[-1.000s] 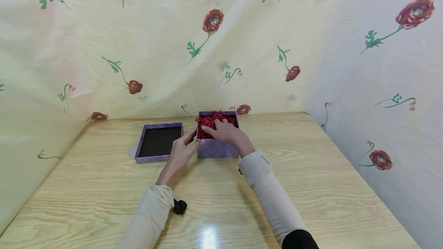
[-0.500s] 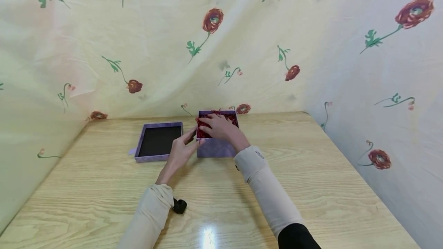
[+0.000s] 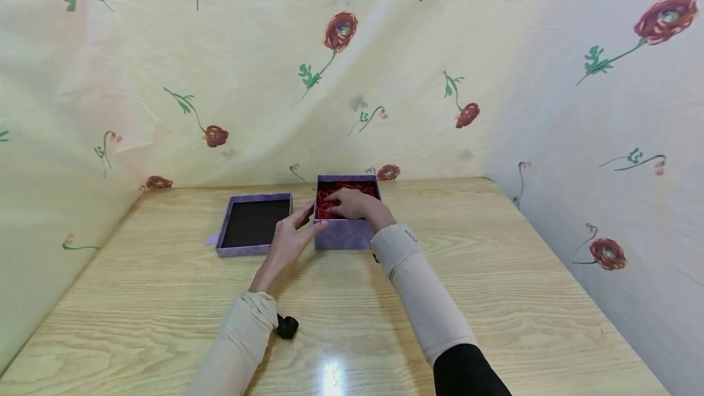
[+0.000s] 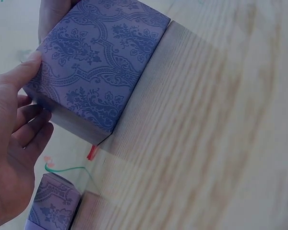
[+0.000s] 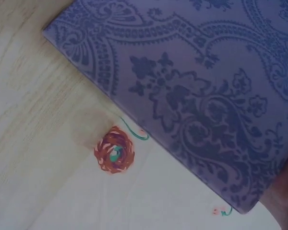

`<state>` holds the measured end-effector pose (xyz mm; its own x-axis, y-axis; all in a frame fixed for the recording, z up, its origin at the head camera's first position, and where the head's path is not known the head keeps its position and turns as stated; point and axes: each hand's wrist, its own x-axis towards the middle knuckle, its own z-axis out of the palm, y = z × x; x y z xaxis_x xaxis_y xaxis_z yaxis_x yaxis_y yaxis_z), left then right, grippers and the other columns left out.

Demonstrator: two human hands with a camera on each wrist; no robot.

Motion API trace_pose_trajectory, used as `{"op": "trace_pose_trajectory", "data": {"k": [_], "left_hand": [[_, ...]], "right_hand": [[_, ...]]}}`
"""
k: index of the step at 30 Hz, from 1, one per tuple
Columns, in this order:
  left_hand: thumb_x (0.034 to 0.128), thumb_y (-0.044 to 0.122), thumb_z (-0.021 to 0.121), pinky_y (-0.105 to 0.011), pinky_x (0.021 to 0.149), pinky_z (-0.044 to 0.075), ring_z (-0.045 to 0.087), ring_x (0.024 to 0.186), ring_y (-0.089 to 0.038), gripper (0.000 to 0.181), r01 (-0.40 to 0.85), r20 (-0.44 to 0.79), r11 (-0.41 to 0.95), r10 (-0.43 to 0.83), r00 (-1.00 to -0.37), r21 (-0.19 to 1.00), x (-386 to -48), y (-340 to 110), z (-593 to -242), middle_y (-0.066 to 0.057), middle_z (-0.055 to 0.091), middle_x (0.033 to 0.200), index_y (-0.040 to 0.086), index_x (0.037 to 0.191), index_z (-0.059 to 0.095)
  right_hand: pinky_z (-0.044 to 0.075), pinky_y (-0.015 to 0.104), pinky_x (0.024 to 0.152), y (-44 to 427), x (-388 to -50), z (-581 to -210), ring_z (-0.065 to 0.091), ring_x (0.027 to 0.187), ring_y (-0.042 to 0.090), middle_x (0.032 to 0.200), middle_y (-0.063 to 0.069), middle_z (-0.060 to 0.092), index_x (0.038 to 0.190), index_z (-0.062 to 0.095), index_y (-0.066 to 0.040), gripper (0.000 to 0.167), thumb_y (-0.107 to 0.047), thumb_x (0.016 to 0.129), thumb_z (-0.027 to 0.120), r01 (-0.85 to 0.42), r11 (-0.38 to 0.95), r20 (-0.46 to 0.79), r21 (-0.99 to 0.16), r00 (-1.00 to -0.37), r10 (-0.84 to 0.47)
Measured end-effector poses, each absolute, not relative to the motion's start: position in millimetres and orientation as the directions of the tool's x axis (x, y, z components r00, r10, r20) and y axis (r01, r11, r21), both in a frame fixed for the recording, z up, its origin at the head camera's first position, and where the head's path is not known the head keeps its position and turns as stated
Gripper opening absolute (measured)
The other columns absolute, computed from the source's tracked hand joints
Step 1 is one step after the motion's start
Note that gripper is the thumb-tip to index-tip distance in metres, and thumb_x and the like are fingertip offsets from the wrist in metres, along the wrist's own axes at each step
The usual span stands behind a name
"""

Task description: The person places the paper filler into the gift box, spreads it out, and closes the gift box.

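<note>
Open purple box [image 3: 341, 237], red shreds [image 3: 359, 187] inside

Looks like a screened-off booth to me; home or studio, I can't tell. Poppy-printed cloth [image 3: 247, 47] rises behind the bench's [image 3: 495, 298] far edge and along both its side edges, and a bright glare [image 3: 332, 377] gleams on the wood-grain top.

A small, dark part of the right hand [image 5: 285, 192] appears close beside one corner of the purple box [image 5: 182, 96]; whether they touch, I cannot tell. From the hand, the box's side spreads away with a blue floral pattern. Past its edge there is pale cloth [image 5: 153, 206] with a red flower [image 5: 114, 152], and farther from the hand, the wooden table [image 5: 24, 62].
</note>
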<state>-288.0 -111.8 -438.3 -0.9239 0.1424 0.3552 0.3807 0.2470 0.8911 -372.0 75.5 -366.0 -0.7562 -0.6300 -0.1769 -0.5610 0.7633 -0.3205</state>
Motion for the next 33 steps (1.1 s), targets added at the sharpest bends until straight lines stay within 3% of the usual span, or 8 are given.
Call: {"op": "trace_pose_trajectory", "data": {"k": [7,10,14,21,29,33], "left_hand": [[0.098,0.028,0.075,-0.049,0.104,0.05,0.056,0.133,-0.037,0.064,0.379,0.351,0.255,0.149,-0.925,0.89,-286.3,-111.5,-439.1,-0.016,0.053,0.15,0.01,0.154,0.051],[0.0989,0.027,0.074,-0.049,0.103,0.051,0.056,0.133,-0.036,0.064,0.384,0.354,0.258,0.155,-0.922,0.887,-286.7,-111.9,-438.9,-0.016,0.052,0.15,0.008,0.155,0.05],[0.0997,0.025,0.073,-0.05,0.105,0.049,0.054,0.134,-0.039,0.064,0.388,0.356,0.25,0.162,-0.92,0.887,-284.2,-112.4,-433.6,-0.018,0.051,0.151,0.005,0.155,0.048],[0.0985,0.029,0.075,-0.047,0.105,0.05,0.055,0.134,-0.033,0.063,0.377,0.348,0.246,0.151,-0.925,0.893,-287.1,-112.4,-438.8,-0.014,0.053,0.151,0.01,0.154,0.051],[0.098,0.028,0.076,-0.047,0.106,0.049,0.055,0.134,-0.033,0.063,0.391,0.364,0.24,0.147,-0.92,0.889,-287.7,-112.2,-439.7,-0.015,0.054,0.149,0.01,0.153,0.052],[0.0974,0.026,0.076,-0.049,0.107,0.048,0.055,0.134,-0.033,0.063,0.4,0.376,0.233,0.144,-0.915,0.886,-287.8,-112.0,-439.1,-0.017,0.054,0.149,0.008,0.153,0.052]], "right_hand": [[0.043,0.048,0.111,81.2,-357.0,-355.4,0.054,0.135,0.032,0.146,0.014,0.058,0.152,0.053,-0.007,0.053,-0.039,0.109,0.053,-0.496,0.782,-0.094,-0.378,-0.82,-0.565],[0.042,0.051,0.111,83.8,-347.0,-346.2,0.054,0.133,0.034,0.144,0.014,0.06,0.151,0.055,-0.006,0.055,-0.04,0.107,0.058,-0.518,0.765,-0.049,-0.383,-0.815,-0.577],[0.042,0.05,0.111,84.1,-340.4,-340.2,0.053,0.134,0.033,0.145,0.015,0.058,0.151,0.052,-0.003,0.062,-0.04,0.102,0.065,-0.531,0.743,-0.057,-0.408,-0.797,-0.601],[0.044,0.046,0.109,79.6,-349.9,-345.8,0.055,0.131,0.029,0.149,0.013,0.055,0.155,0.048,-0.006,0.076,-0.043,0.095,0.075,-0.436,0.788,-0.131,-0.434,-0.835,-0.534],[0.042,0.045,0.112,75.2,-365.1,-362.4,0.053,0.134,0.031,0.148,0.016,0.056,0.154,0.048,-0.003,0.068,-0.036,0.099,0.071,-0.434,0.829,-0.186,-0.353,-0.836,-0.517],[0.033,0.052,0.118,75.1,-370.0,-365.7,0.045,0.141,0.036,0.151,0.017,0.052,0.155,0.047,-0.004,0.066,-0.033,0.1,0.07,-0.432,0.838,-0.185,-0.334,-0.842,-0.507]]}}
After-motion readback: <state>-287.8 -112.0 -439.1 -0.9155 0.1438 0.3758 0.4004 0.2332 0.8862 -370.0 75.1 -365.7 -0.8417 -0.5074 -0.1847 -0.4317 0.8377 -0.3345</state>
